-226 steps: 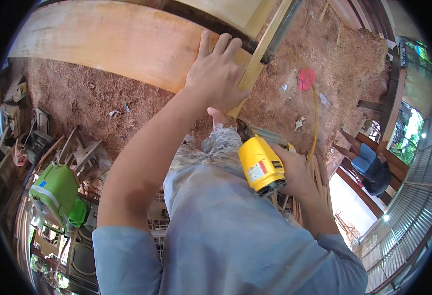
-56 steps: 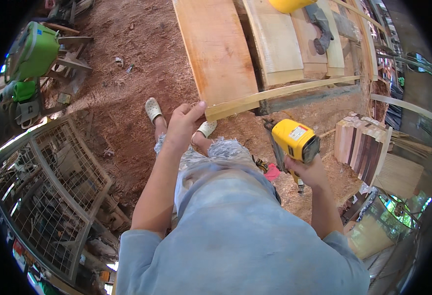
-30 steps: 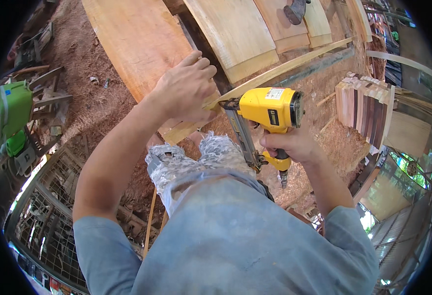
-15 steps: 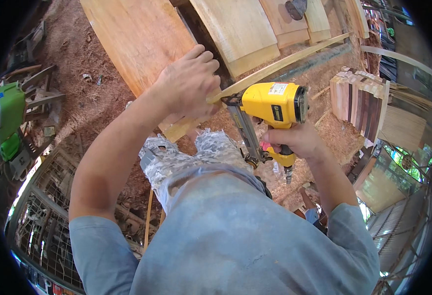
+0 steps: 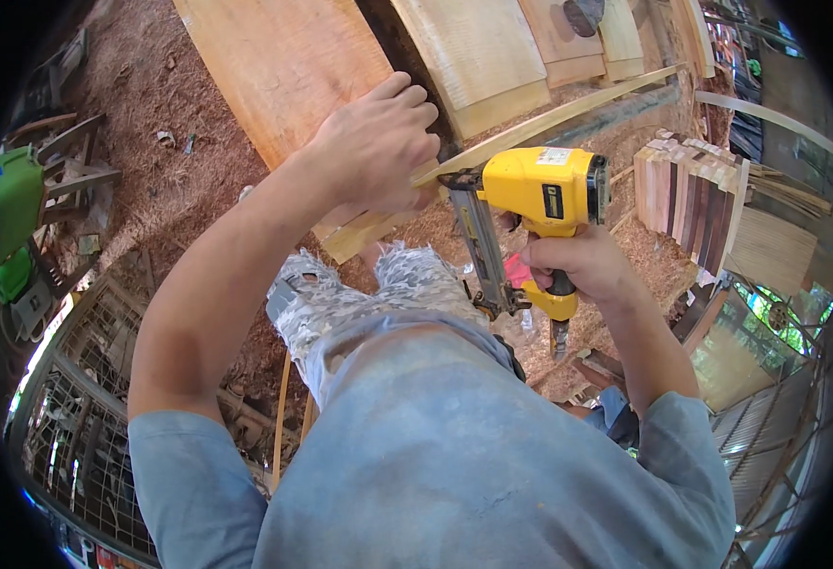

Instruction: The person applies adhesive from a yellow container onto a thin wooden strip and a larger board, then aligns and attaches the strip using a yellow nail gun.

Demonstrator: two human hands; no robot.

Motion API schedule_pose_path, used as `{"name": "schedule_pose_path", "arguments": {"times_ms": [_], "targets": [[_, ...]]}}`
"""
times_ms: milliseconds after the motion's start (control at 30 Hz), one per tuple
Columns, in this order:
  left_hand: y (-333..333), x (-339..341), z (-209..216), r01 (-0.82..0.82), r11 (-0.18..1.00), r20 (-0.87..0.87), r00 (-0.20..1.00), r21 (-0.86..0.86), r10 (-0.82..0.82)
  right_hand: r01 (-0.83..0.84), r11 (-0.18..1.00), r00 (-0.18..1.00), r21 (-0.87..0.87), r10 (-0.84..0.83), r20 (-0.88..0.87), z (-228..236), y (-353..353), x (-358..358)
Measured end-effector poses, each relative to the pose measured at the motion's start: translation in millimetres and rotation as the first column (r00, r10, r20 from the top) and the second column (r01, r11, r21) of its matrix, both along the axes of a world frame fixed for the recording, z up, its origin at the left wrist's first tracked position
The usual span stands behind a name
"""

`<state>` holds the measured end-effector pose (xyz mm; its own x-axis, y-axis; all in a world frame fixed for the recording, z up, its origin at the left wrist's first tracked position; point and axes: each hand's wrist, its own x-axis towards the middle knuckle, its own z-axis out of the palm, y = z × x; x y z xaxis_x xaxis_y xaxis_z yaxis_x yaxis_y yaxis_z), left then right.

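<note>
My right hand (image 5: 577, 265) is wrapped round the handle of a yellow nail gun (image 5: 533, 190). The gun's nose points left, close to a long, narrow wooden strip (image 5: 568, 111) and just right of my left hand (image 5: 385, 142). That hand's fingers curl over the near right corner of a wide wooden board (image 5: 288, 71), where the strip crosses the board's end. My left thumb and the underside of the grip are hidden. Something pink (image 5: 519, 270) shows beside the gun's handle. Whether the nose touches the wood, I cannot tell.
More pale boards (image 5: 473, 57) lie side by side beyond the strip, with a dark object (image 5: 584, 16) on one. A stack of wood blocks (image 5: 689, 194) stands at the right. Sawdust covers the ground (image 5: 165, 190). A wire-mesh frame (image 5: 84, 417) and green machine (image 5: 13, 204) are at the left.
The board, my left hand and the nail gun all appear slightly farther right in the picture. Both hands keep their holds, and the gun's nose stays near the strip.
</note>
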<state>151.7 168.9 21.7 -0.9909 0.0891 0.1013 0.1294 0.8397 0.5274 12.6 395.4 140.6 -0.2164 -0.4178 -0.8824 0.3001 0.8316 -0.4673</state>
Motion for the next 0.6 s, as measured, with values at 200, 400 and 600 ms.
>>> {"name": "schedule_pose_path", "arguments": {"times_ms": [200, 400, 600], "targets": [[-0.5, -0.6, -7.1, 0.003, 0.999, 0.004, 1.0, -0.042, -0.003, -0.011, 0.998, 0.989, 0.059, 0.02, -0.146, 5.1, -7.4, 16.1], [0.1, -3.2, -4.4, 0.003, 1.0, -0.014, 1.0, 0.0, -0.003, -0.019, 0.998, 0.993, 0.059, 0.026, -0.116, 6.7, -2.7, 7.9], [0.7, -1.2, -4.2, -0.001, 1.0, 0.011, 1.0, 0.014, 0.001, -0.016, 0.999, 0.996, 0.045, 0.02, -0.091, 7.0, -5.5, 4.8]]}}
